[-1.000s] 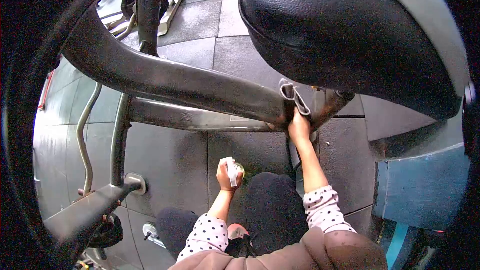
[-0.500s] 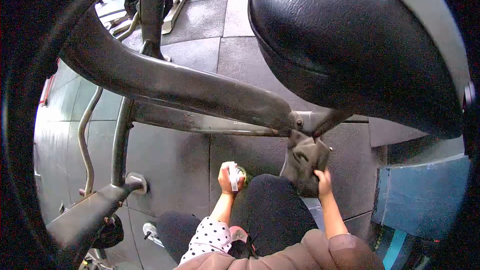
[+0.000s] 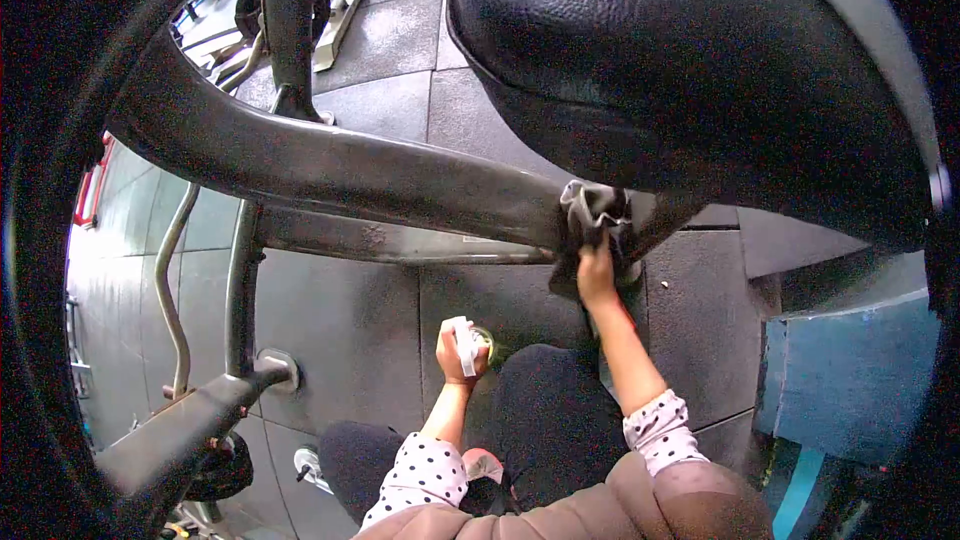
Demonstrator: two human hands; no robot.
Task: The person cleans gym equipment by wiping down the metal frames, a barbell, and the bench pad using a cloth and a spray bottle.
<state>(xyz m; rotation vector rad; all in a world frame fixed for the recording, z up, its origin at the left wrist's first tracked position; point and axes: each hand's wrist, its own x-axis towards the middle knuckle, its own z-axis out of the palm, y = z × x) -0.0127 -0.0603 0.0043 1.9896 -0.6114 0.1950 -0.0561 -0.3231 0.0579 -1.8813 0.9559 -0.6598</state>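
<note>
Our right hand (image 3: 597,278) grips a dark cloth (image 3: 598,208) at the end of the metal beam (image 3: 400,172); it looks light and limp, best held bunched. Our left hand (image 3: 453,352) grasps a white-topped bottle (image 3: 466,348), probably smooth, best held near its top.

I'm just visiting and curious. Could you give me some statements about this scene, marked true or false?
1. The right hand holds a dark grey fabric cloth. True.
2. The left hand is empty. False: the left hand grips a small bottle with a white plastic top.
3. Both forearms are bare below white, black-dotted fabric sleeves. True.
4. The cloth lies flat on the floor. False: it is bunched up by a thick, curved, grey metal tube.
5. A large, rounded black pad is in view. True.
</note>
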